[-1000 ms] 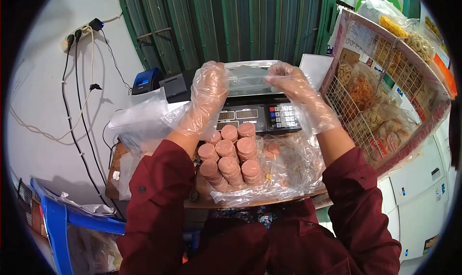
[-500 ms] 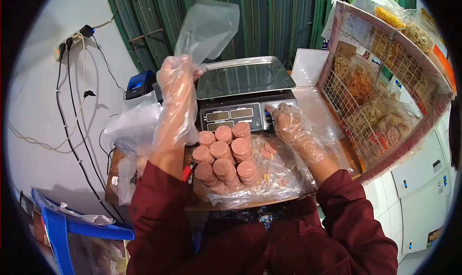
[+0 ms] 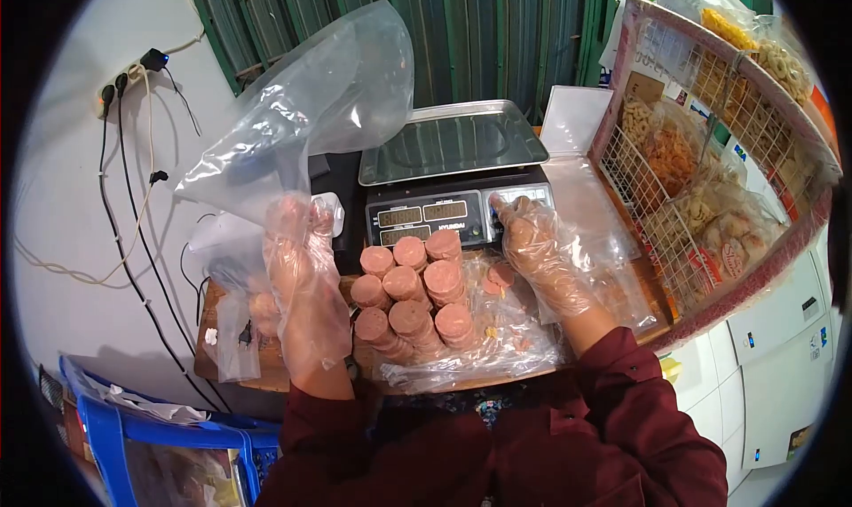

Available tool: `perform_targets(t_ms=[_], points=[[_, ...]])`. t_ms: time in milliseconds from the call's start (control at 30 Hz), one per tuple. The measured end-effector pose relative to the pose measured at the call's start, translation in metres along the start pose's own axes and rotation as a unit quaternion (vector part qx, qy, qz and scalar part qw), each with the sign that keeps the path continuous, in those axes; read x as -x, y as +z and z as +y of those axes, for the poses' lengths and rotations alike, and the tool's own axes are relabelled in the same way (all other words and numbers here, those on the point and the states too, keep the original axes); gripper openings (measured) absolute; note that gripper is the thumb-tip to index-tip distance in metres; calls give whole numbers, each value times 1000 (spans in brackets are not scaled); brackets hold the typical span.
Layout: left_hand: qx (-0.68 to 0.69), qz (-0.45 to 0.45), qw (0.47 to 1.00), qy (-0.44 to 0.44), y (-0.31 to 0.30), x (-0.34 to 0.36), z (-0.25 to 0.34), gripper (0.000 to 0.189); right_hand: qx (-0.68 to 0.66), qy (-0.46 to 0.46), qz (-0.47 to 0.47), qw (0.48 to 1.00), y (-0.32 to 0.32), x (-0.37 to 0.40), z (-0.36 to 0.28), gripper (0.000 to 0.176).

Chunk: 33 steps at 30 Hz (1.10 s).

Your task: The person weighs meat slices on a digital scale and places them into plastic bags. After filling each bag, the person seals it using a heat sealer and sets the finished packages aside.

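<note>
My left hand (image 3: 297, 241), in a clear plastic glove, grips the lower end of a large clear plastic bag (image 3: 355, 81) that spreads up and outward above it. My gloved right hand (image 3: 534, 236) is closed with its fingers curled and rests at the keypad side of the digital scale (image 3: 426, 227); its thumb is at the keys. Several stacks of round pink meat slices (image 3: 410, 285) stand in rows on plastic sheeting in front of the scale. Loose slices (image 3: 499, 276) lie to their right. The metal weighing pan (image 3: 454, 145) holds nothing.
A wire rack (image 3: 635, 165) with bagged snacks stands at the right. Flat clear bags (image 3: 590, 201) lie beside the scale. At the lower left is a blue plastic chair (image 3: 106, 418). Black cables (image 3: 120, 223) run down the left wall.
My left hand has moved down and slightly left, and the bag has swung open wider to the left. My right hand stays by the keypad.
</note>
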<state>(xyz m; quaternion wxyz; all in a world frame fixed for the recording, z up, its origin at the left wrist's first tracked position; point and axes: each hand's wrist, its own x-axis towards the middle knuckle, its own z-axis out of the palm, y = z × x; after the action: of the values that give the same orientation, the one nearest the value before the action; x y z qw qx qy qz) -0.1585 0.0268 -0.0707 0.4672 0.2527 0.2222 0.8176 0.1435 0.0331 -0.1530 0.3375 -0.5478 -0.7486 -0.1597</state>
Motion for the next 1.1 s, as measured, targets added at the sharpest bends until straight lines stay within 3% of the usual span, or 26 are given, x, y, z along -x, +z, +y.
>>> perform_targets(t_ms=[200, 267, 300, 367, 600, 700, 733, 767, 800, 867, 900, 933, 967, 1000, 1033, 1100], points=[[-42, 9, 999, 0, 2, 6, -3, 30, 11, 18, -22, 1000, 0, 0, -3, 44], [-8, -92, 996, -2, -13, -6, -12, 25, 16, 13, -24, 999, 2, 1, -2, 46], [-7, -91, 996, -2, -6, -4, -12, 25, 17, 12, -25, 999, 2, 2, -2, 46], [-5, -2, 1000, -18, 12, 4, -10, 6, 45, 19, -43, 998, 2, 0, -5, 46], [5, -56, 998, -6, 7, 0, -14, 7, 48, 3, -22, 999, 8, 4, 4, 44], [-2, -82, 997, 4, 0, -6, -15, 8, -21, 17, 21, 999, 11, 0, 12, 37], [21, -139, 990, 4, -5, -10, -17, 7, -284, 236, 12, 929, 3, -6, 10, 33], [44, -194, 980, 3, -2, -7, -14, 5, -512, 426, -1, 746, -5, -11, 8, 30], [45, -194, 980, 4, 0, 1, -11, 5, -512, 426, -2, 746, -11, -13, 14, 30], [-102, -203, 973, 35, 13, 33, -2, 3, -600, 361, 38, 713, -26, -14, 31, 44], [-175, -206, 961, 51, 26, 54, 6, 2, -665, 346, 43, 661, -50, -15, 20, 55], [-247, -207, 944, 66, 38, 71, 12, 1, -725, 328, 48, 604, -81, -14, 7, 67], [-317, -207, 922, 80, 46, 80, 16, 2, -752, 302, 28, 586, -102, -11, 2, 72], [-471, -304, 806, 192, 56, 79, 18, 7, -776, 275, 7, 567, -118, -7, -2, 77], [-597, -383, 641, 293, 63, 77, 17, 14, -776, 275, 7, 568, -132, -2, -9, 77], [-614, -442, 554, 349, 62, 93, -12, 24, -750, 287, 87, 590, -149, 8, -20, 78]])
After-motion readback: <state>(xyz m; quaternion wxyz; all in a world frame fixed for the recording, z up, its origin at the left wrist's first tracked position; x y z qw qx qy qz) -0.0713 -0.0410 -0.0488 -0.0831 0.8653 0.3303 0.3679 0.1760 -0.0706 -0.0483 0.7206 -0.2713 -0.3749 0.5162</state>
